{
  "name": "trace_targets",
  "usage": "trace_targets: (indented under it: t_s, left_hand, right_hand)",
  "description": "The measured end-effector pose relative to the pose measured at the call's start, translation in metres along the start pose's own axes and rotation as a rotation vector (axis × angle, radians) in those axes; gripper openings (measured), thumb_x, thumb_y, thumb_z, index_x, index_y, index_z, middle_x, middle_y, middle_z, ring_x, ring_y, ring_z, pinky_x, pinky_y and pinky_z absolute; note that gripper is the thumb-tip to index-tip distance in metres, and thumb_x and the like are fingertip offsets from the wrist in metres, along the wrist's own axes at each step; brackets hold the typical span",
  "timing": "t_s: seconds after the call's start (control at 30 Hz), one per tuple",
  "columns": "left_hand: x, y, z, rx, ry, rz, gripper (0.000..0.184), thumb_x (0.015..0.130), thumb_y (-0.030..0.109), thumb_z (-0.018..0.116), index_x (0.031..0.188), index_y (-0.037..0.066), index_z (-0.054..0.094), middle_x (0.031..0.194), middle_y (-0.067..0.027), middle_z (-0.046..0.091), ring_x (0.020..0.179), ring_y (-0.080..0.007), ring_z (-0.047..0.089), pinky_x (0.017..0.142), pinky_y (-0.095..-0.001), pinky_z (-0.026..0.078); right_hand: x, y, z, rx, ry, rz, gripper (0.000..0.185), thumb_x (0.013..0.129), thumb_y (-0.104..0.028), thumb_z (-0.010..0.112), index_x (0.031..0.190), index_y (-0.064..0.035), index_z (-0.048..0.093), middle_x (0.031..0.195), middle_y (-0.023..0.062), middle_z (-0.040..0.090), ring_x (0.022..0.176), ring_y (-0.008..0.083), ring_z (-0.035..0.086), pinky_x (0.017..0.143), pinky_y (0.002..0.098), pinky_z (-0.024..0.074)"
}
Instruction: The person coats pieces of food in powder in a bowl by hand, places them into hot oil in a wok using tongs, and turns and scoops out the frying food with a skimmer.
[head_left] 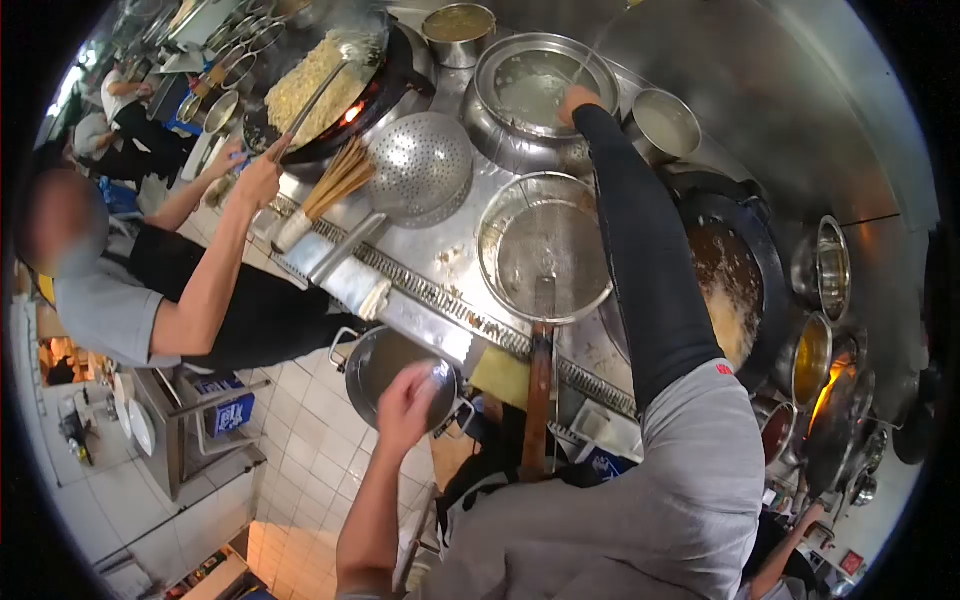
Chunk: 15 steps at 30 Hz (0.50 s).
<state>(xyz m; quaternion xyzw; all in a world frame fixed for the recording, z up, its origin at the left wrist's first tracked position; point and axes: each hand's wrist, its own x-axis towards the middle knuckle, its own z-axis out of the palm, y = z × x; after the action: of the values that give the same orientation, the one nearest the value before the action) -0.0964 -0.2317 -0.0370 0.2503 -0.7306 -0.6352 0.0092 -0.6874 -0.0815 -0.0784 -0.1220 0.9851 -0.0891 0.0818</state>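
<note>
My left hand point(404, 408), its fingers curled and slightly blurred, is over a deep two-handled metal pot point(362, 385) low in front of the stove. Whether anything is in its grasp is hidden. My right arm in a black sleeve stretches across the stove. At its end my right hand point(580, 103) is closed by the rim of a large round pot point(492, 75) of cloudy liquid; what it grips cannot be made out. A thin line, perhaps a stream of water, slants into that pot. Beneath the right arm, a wire-mesh strainer point(552, 250) with a long wooden handle point(538, 400) rests on the steel counter.
Left of me, a co-worker point(110, 300) holds a ladle point(318, 100) in a wok of yellowish food point(310, 85) over flame. A perforated skimmer point(420, 165) and bundled sticks point(338, 180) lie between us. At right, a dark wok point(770, 290) holds bubbling oil; flames point(828, 392) burn beyond several bowls.
</note>
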Motion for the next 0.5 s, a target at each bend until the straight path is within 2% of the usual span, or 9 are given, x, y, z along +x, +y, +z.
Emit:
trace_targets:
  t_s: [0.07, 0.1, 0.13, 0.17, 0.23, 0.3, 0.33, 0.4, 0.5]
  left_hand:
    - [0.094, 0.033, 0.046, 0.022, -0.03, 0.096, 0.025, 0.094, 0.008, 0.061, 0.118, 0.0, 0.061, 0.095, -0.0029, 0.061, 0.087, -0.0085, 0.055, 0.081, -0.0242, 0.046]
    - [0.145, 0.037, 0.062, 0.052, -0.084, 0.035, 0.029, 0.094, 0.015, 0.061, 0.119, 0.0, 0.06, 0.086, -0.0023, 0.057, 0.079, -0.0092, 0.051, 0.075, -0.025, 0.045]
    - [0.188, 0.055, 0.084, 0.16, -0.013, 0.152, 0.03, 0.094, 0.021, 0.06, 0.117, 0.002, 0.06, 0.082, -0.0064, 0.058, 0.075, -0.0143, 0.054, 0.072, -0.0295, 0.045]
    - [0.241, 0.052, 0.108, 0.075, 0.091, 0.349, 0.025, 0.093, 0.021, 0.058, 0.109, 0.002, 0.061, 0.082, -0.012, 0.06, 0.072, -0.0213, 0.056, 0.069, -0.0348, 0.045]
    - [0.331, 0.076, 0.132, 0.122, 0.006, 0.182, 0.023, 0.09, 0.02, 0.056, 0.098, 0.001, 0.066, 0.085, -0.017, 0.067, 0.078, -0.0308, 0.062, 0.074, -0.0372, 0.048]
    - [0.424, 0.049, 0.163, 0.148, 0.002, 0.025, 0.027, 0.087, 0.02, 0.057, 0.094, -0.002, 0.07, 0.09, -0.022, 0.069, 0.089, -0.0355, 0.066, 0.08, -0.0391, 0.05]
    - [0.456, 0.036, 0.175, 0.167, 0.026, -0.067, 0.028, 0.085, 0.02, 0.057, 0.094, -0.003, 0.071, 0.093, -0.0248, 0.07, 0.095, -0.0376, 0.067, 0.083, -0.0405, 0.051]
    - [0.482, 0.014, 0.183, 0.697, 0.076, 0.171, 0.026, 0.082, 0.026, 0.061, 0.086, 0.004, 0.074, 0.082, -0.0171, 0.071, 0.079, -0.0328, 0.069, 0.071, -0.0397, 0.053]
    - [0.485, 0.01, 0.193, 0.81, 0.067, 0.156, 0.025, 0.078, 0.025, 0.063, 0.089, 0.006, 0.075, 0.094, -0.018, 0.071, 0.091, -0.0345, 0.069, 0.078, -0.0406, 0.055]
  right_hand:
    - [0.026, 0.008, 0.018, 0.007, -0.007, 0.001, 0.035, 0.084, -0.024, 0.06, 0.106, 0.0014, 0.069, 0.114, 0.0212, 0.067, 0.108, 0.0353, 0.065, 0.092, 0.0428, 0.0522]
    - [0.037, 0.012, 0.03, 0.006, -0.003, -0.016, 0.034, 0.084, -0.024, 0.061, 0.104, 0.0017, 0.07, 0.113, 0.0197, 0.068, 0.106, 0.0341, 0.066, 0.09, 0.0421, 0.0529]
    - [0.042, 0.016, 0.036, 0.003, -0.002, -0.028, 0.034, 0.084, -0.025, 0.062, 0.102, 0.0021, 0.071, 0.111, 0.0183, 0.069, 0.103, 0.0329, 0.067, 0.088, 0.0415, 0.0536]
    - [0.047, 0.015, 0.032, 0.225, -0.201, -0.068, 0.033, 0.084, -0.026, 0.062, 0.1, 0.0018, 0.071, 0.109, 0.0173, 0.07, 0.099, 0.0318, 0.068, 0.086, 0.0409, 0.0539]
    - [0.041, 0.01, 0.025, 0.664, -0.62, -0.139, 0.033, 0.084, -0.027, 0.062, 0.097, 0.0011, 0.072, 0.105, 0.0151, 0.072, 0.09, 0.0297, 0.069, 0.081, 0.0397, 0.0546]
    - [0.004, -0.02, 0.001, 0.792, -0.641, -0.45, 0.031, 0.082, -0.028, 0.064, 0.093, -0.0013, 0.073, 0.099, 0.0144, 0.073, 0.077, 0.0275, 0.068, 0.074, 0.0399, 0.0548]
    - [-0.01, -0.043, -0.014, 0.486, -0.556, -0.501, 0.03, 0.081, -0.027, 0.063, 0.094, -0.0021, 0.073, 0.1, 0.0148, 0.073, 0.079, 0.0286, 0.068, 0.075, 0.0407, 0.055]
    - [-0.026, -0.074, -0.027, -0.114, -0.371, -0.569, 0.028, 0.08, -0.024, 0.062, 0.097, -0.0039, 0.073, 0.101, 0.0155, 0.072, 0.083, 0.0306, 0.07, 0.077, 0.0424, 0.0554]
    - [-0.013, -0.064, -0.006, -0.08, 0.052, -0.277, 0.03, 0.078, -0.022, 0.061, 0.099, -0.0039, 0.073, 0.104, 0.017, 0.071, 0.094, 0.034, 0.069, 0.082, 0.0447, 0.0551]
